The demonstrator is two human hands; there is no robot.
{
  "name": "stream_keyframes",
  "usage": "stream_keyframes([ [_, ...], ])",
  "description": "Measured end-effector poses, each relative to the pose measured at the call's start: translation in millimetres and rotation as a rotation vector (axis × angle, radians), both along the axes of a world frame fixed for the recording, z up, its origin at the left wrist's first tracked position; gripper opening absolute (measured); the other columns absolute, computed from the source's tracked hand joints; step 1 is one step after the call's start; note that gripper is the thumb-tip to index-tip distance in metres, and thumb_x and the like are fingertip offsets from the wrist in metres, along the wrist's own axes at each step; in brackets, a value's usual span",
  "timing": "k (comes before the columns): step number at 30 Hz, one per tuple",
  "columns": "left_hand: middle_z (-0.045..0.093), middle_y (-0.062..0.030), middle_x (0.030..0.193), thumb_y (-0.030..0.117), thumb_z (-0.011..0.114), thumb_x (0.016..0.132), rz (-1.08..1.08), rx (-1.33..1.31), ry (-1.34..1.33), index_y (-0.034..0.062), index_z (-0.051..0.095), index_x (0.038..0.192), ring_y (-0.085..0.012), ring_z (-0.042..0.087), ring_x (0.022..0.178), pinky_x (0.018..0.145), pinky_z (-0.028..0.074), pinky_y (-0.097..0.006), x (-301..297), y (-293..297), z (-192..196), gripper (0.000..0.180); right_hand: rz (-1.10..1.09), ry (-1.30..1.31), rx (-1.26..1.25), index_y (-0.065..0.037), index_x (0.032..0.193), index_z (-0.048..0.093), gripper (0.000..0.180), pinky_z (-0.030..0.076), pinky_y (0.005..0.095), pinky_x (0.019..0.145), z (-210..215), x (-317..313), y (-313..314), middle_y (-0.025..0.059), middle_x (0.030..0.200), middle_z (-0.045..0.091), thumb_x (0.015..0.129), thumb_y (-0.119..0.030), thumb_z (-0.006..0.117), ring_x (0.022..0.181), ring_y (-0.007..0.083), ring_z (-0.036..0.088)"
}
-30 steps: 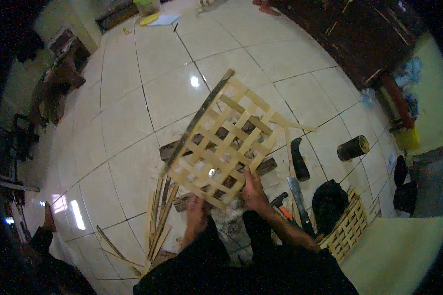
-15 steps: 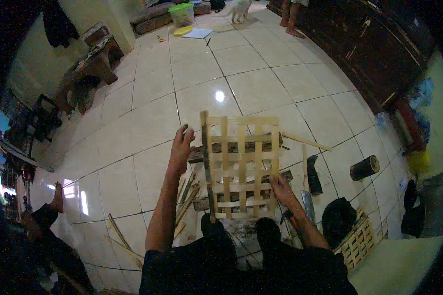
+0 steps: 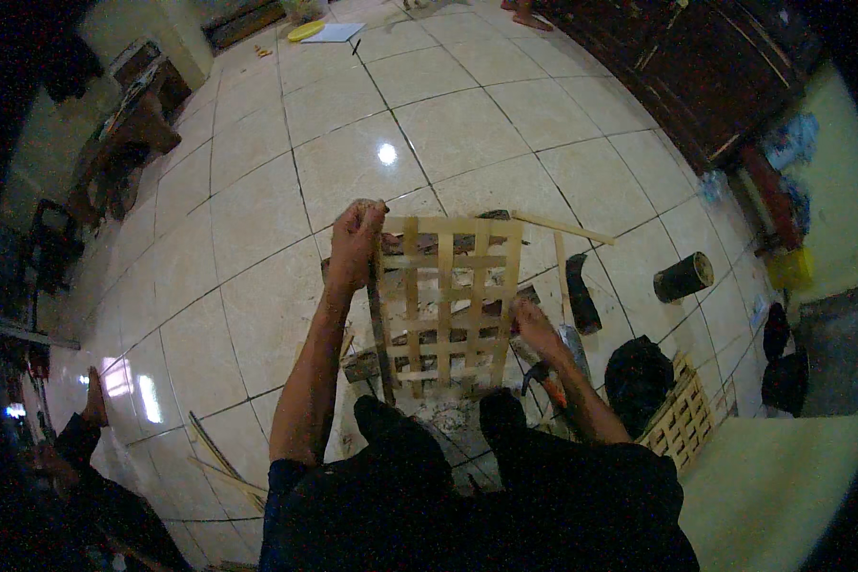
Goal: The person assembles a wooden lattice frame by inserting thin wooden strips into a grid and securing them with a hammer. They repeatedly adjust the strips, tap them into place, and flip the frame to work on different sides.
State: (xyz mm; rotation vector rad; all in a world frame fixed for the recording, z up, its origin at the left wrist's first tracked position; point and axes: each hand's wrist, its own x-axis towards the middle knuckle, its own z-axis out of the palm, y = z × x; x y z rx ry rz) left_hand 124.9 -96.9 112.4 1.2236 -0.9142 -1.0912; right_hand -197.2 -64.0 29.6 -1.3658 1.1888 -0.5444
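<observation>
A flat woven bamboo lattice point(image 3: 446, 305) of pale strips is held up over my lap, with a darker strip point(image 3: 381, 334) along its left edge. My left hand point(image 3: 357, 238) is closed at its upper left corner, and the fingertips are pinched together there. Lower down, on the lattice's right edge, my right hand point(image 3: 534, 326) is closed with curled fingers. Wood pieces point(image 3: 362, 365) lie beneath the lattice and show partly through its gaps. By my right forearm on the floor is a tool with an orange part point(image 3: 551, 386).
A cut bamboo section point(image 3: 684, 276), a dark curved piece point(image 3: 582, 296) and a blade point(image 3: 574, 345) lie to the right. Another woven lattice point(image 3: 682, 419) leans beside a black bundle point(image 3: 639, 377). Bamboo strips point(image 3: 224, 462) lie left, near another person's foot point(image 3: 95, 398).
My left hand has gone from loosely spread beside the lattice to closed on its upper left corner. The lattice has shifted slightly left and up in view, as the whole view tilted.
</observation>
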Motion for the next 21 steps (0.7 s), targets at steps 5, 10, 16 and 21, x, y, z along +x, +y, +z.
stream_keyframes([
  [5,0.053,0.0011,0.065,0.033,0.06,0.093,0.061,0.065,0.026,0.0065,0.055,0.087,-0.0096,0.057,0.052,0.049,0.049,-0.026,-6.7,11.5,-17.2,0.027,-0.243,-0.039,-0.298,0.003,0.135,0.043,0.062,0.035,0.0401,0.107,-14.2,-4.1,-72.4,0.0214,0.14,0.043,0.1,-0.047,0.035,0.129,0.0328,0.043],
  [10,0.054,0.0004,0.062,0.033,0.06,0.093,0.142,0.081,-0.131,0.0059,0.053,0.081,-0.0096,0.055,0.047,0.045,0.047,-0.025,-19.0,5.2,-3.5,0.03,-0.319,0.018,-0.365,-0.001,0.105,0.053,0.044,0.044,0.0307,0.073,-28.2,40.0,-102.4,0.0096,0.087,0.054,0.101,-0.042,0.039,0.081,0.0167,0.055],
  [16,0.055,-0.0012,0.062,0.03,0.058,0.093,0.22,0.105,-0.109,0.0059,0.052,0.079,-0.01,0.054,0.047,0.044,0.044,-0.025,-17.6,7.5,-16.2,0.029,-0.405,0.153,-0.716,-0.004,0.079,0.05,0.041,0.037,0.0298,0.049,-26.8,70.8,-94.2,0.0013,0.06,0.046,0.1,-0.038,0.045,0.051,0.0111,0.044],
  [21,0.054,-0.0012,0.062,0.028,0.058,0.093,0.177,0.075,-0.085,0.0062,0.05,0.077,-0.0101,0.054,0.048,0.043,0.042,-0.025,-15.8,5.9,-20.6,0.028,-0.418,0.176,-0.474,-0.004,0.077,0.05,0.042,0.038,0.03,0.049,-9.3,69.9,-94.3,0.0008,0.055,0.044,0.099,-0.04,0.047,0.05,0.0109,0.044],
])
